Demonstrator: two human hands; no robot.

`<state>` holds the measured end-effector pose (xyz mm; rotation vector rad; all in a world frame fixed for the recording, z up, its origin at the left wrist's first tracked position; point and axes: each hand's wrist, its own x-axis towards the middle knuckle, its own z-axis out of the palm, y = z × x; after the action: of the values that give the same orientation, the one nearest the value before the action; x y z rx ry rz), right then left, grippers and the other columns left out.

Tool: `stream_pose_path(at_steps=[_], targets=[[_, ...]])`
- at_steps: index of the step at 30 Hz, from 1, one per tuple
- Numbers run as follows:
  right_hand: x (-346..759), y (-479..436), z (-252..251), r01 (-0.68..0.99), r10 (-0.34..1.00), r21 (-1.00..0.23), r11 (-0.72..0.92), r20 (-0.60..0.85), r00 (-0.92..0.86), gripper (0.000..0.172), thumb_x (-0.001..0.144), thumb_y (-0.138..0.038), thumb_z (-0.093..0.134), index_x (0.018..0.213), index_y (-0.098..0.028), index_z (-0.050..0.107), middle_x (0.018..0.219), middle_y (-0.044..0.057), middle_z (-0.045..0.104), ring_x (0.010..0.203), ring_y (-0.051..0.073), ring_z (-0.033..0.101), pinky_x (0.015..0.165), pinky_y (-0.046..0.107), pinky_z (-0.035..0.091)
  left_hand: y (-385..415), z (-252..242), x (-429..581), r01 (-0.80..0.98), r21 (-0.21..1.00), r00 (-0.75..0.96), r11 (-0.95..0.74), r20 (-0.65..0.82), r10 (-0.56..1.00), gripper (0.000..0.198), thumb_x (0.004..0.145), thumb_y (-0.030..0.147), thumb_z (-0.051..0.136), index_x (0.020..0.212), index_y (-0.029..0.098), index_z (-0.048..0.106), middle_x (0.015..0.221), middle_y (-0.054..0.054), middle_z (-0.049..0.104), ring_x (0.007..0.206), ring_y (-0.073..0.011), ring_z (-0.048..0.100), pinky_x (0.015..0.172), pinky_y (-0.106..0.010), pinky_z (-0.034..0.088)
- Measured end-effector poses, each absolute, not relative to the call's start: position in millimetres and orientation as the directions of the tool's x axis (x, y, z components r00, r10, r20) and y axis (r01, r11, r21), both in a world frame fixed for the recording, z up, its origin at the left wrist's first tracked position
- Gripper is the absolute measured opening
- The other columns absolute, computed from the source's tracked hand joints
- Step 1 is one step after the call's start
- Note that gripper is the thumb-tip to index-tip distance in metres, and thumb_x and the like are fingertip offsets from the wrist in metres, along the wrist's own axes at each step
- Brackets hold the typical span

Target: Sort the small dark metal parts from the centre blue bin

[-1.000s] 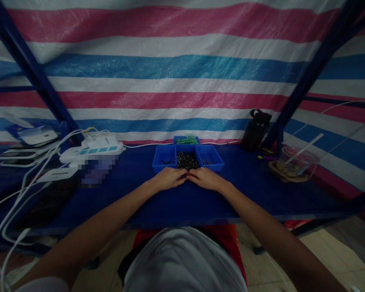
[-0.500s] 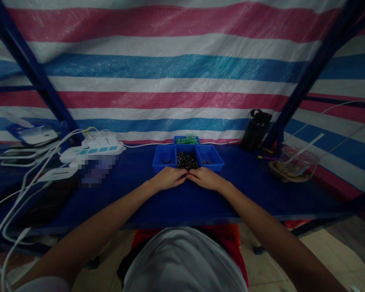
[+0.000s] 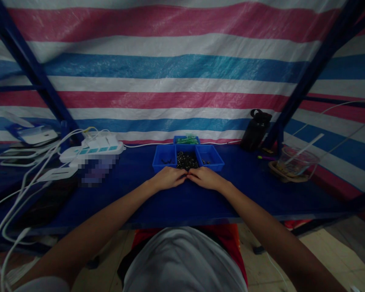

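My left hand (image 3: 168,178) and my right hand (image 3: 204,178) rest on the blue table (image 3: 185,198), fingertips meeting at the near edge of the middle blue tray (image 3: 186,160). That tray holds a heap of small dark parts. Both hands have their fingers curled together in a pinch; what sits between the fingertips is too small to make out. A blue tray (image 3: 165,158) on the left and a blue tray (image 3: 209,157) on the right each hold a few dark bits. Behind them a smaller blue tray (image 3: 186,140) holds green pieces.
White power strips (image 3: 93,149) with many white cables (image 3: 21,190) lie at the left, next to flat devices (image 3: 21,154). A black bottle (image 3: 256,129) stands at the back right. A clear cup with a straw (image 3: 295,160) sits at the right. A striped tarp hangs behind.
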<state>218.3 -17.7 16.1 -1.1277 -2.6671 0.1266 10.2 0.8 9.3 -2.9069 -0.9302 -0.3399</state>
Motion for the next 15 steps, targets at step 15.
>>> stream_pose_path(at_steps=[15], targets=[[219.8, -16.9, 15.3, 0.689, 0.729, -0.239, 0.684, 0.204, -0.653, 0.02, 0.093, -0.032, 0.047, 0.094, -0.017, 0.059, 0.079, 0.003, 0.066, 0.069, 0.013, 0.058, 0.061, 0.022, 0.032, 1.7, 8.7, 9.9, 0.58, 0.003, 0.794, -0.815, 0.224, 0.566, 0.022, 0.093, 0.034, 0.041, 0.095, 0.019, 0.057, 0.074, 0.0, 0.064, 0.063, -0.0127, 0.061, 0.055, -0.02, 0.038]])
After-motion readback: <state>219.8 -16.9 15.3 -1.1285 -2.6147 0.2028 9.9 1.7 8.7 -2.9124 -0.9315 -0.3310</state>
